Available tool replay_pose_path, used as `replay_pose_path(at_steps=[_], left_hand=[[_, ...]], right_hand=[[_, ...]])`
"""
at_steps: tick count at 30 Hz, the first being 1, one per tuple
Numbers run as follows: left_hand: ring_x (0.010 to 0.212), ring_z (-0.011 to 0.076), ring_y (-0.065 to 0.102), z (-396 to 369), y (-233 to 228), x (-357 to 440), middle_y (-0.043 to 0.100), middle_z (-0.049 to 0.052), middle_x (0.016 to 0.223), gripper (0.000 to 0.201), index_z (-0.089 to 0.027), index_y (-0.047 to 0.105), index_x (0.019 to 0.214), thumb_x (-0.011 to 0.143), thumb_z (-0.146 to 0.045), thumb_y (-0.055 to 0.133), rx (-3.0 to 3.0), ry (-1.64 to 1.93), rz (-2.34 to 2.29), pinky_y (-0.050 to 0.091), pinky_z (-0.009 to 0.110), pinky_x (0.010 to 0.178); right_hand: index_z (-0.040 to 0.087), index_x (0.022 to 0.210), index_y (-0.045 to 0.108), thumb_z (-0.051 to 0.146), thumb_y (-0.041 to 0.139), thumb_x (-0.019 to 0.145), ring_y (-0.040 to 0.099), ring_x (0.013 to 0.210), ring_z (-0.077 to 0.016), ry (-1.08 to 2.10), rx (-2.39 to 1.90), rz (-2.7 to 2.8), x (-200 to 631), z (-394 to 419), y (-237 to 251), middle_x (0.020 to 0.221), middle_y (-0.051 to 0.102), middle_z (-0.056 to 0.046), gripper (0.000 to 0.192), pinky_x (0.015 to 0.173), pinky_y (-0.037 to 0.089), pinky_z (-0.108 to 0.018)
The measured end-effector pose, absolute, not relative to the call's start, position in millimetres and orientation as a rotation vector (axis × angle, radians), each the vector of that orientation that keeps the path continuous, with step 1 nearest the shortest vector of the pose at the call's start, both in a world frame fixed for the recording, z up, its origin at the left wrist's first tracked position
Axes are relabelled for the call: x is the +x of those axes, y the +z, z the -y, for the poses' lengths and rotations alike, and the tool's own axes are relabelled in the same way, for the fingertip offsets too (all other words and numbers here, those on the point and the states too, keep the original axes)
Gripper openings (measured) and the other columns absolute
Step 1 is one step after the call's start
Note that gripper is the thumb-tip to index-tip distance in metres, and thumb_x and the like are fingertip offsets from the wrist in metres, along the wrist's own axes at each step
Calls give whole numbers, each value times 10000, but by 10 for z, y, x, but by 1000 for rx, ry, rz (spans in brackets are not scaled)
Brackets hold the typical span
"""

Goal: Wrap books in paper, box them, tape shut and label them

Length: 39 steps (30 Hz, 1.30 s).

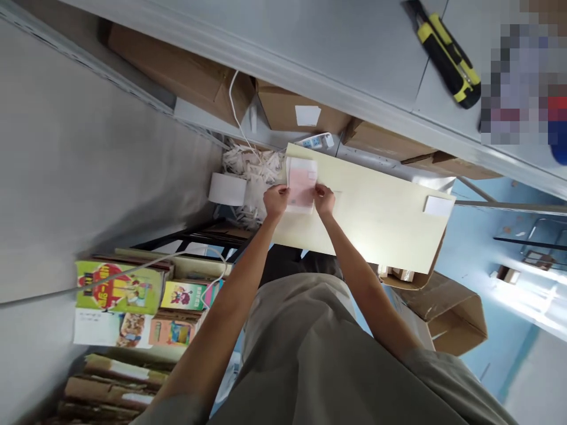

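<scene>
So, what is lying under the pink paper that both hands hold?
Under the pink paper lies the pale yellow board. The left hand and right hand grip its lower edge. Anything directly beneath the sheet is covered.

Both hands, left hand [276, 199] and right hand [325, 199], pinch a pink-white paper slip [302, 185] over a cream tabletop [381, 218].

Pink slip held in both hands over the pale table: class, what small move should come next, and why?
Probably lower the pink slip flat onto the pale table. The left hand and right hand pinch its near corners, and it hangs just above bare tabletop.
</scene>
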State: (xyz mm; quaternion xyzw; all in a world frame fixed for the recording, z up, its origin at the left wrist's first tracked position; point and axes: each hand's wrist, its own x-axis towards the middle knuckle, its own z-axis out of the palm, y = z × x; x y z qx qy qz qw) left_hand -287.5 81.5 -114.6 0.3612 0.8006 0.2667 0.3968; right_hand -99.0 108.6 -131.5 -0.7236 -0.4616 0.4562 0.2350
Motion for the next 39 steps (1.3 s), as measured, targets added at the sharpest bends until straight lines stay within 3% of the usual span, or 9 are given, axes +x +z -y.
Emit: replay_pose_path(at_steps=[4, 10, 16, 20, 28, 39], left_hand=[[1094, 309, 837, -863, -1119, -2854, 900, 127, 1100, 206, -199, 898, 1009, 913, -150, 723, 865, 665, -2018, 597, 407, 1062], [911, 261, 802, -484, -753, -2902, 893, 124, 1114, 217, -216, 891, 1062, 923, -211, 724, 729, 960, -1992, 621, 386, 954], [828, 240, 784, 146, -224, -2809, 855, 66, 887, 191, -228, 876, 984, 895, -275, 714, 532, 1207, -2003, 617, 346, 844], [818, 230, 784, 709, 168, -2672, 831, 42, 834, 152, -228, 850, 892, 850, -268, 710, 439, 1380, -2040, 619, 331, 807], [858, 231, 783, 2152, 790, -2345, 836, 61, 888, 168, -221, 819, 873, 846, -381, 778, 237, 1660, -2192, 642, 352, 832], [792, 194, 753, 3928, 1114, -2651, 845, 60, 875, 231, -204, 861, 859, 770, -385, 749, -183, 2086, -2272, 637, 334, 813]], right_hand=[[184, 1092, 833, 190, 686, 929, 802, 1047, -253, 1183, -2085, 1294, -1030, -1130, -1267, 1196, 855, -143, 220, 1102, 642, -445], [172, 1195, 801, 286, 679, 980, 800, 1028, -242, 1209, -1952, 1395, -975, -979, -892, 1254, 837, -173, 272, 1041, 657, -432], [223, 1162, 791, 498, 677, 977, 786, 1027, -245, 1320, -1676, 1514, -879, -604, -463, 1253, 845, -161, 351, 975, 682, -425], [244, 1172, 796, 626, 664, 980, 779, 1020, -236, 1431, -1495, 1602, -888, -222, -133, 1244, 838, -140, 448, 925, 694, -406], [259, 1188, 805, 664, 742, 986, 791, 1062, -253, 1819, -1025, 1772, -1246, 769, 500, 1238, 849, -123, 457, 946, 696, -402], [260, 1161, 827, 728, 778, 981, 814, 922, -242, 2025, -556, 2000, -1747, 2060, 1096, 1068, 853, -84, 504, 886, 691, -388]])
